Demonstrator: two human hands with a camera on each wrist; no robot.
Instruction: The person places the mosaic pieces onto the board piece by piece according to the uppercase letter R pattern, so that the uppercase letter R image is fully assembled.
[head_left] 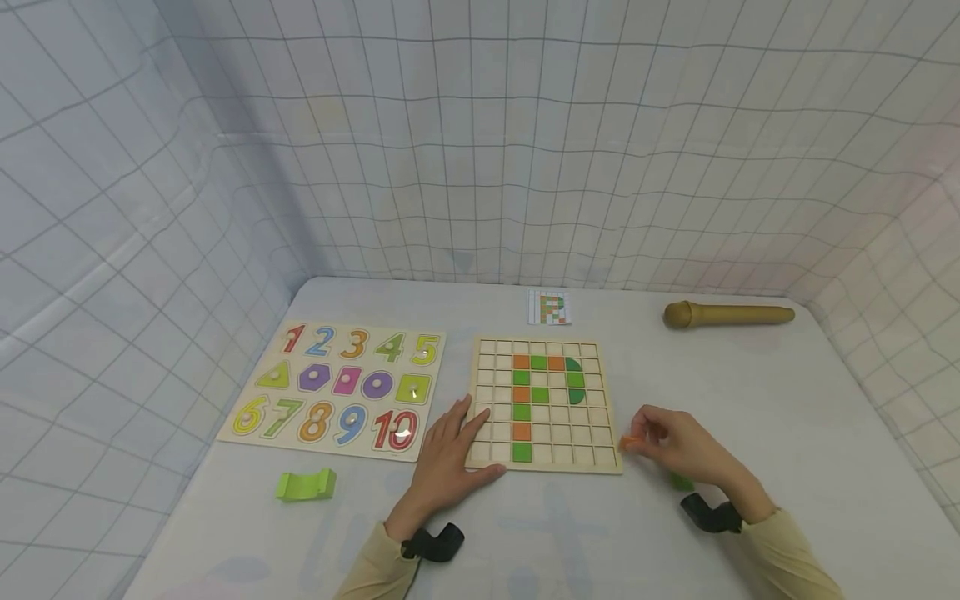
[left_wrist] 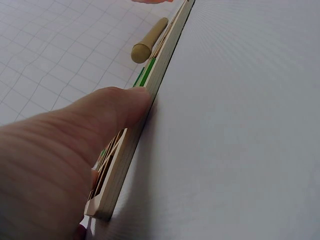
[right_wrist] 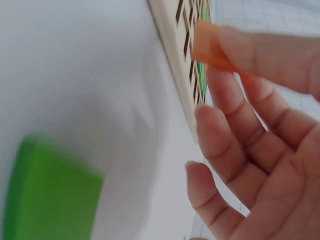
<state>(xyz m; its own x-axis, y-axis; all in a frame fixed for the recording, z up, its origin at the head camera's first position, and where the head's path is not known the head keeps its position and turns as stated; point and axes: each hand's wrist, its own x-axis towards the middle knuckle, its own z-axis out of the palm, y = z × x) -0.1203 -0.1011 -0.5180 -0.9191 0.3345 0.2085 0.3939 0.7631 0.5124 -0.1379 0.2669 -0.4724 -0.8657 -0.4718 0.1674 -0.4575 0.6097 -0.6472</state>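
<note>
My left hand [head_left: 446, 467] rests at the lower left corner of a wooden grid board [head_left: 562, 469], fingers spread. Its thumb lies along the board's near edge in the left wrist view. Green and orange tiles sit in the grid in a P-like shape, with green rounded pieces at its right. Just off the board's lower right edge, my right hand [head_left: 682, 446] pinches an orange tile [right_wrist: 205, 45] between thumb and finger. The other fingers are loosely bent. A green block [right_wrist: 55, 195], blurred in the right wrist view, lies on the table below that hand, partly hidden in the head view.
A small pattern card [head_left: 550, 307] lies behind the board. To its right is a brown microphone-shaped stick [head_left: 738, 315]. On the left is a number and shape puzzle board [head_left: 303, 360], with a light green notched block [head_left: 305, 485] in front. Grid-patterned cloth walls surround the table.
</note>
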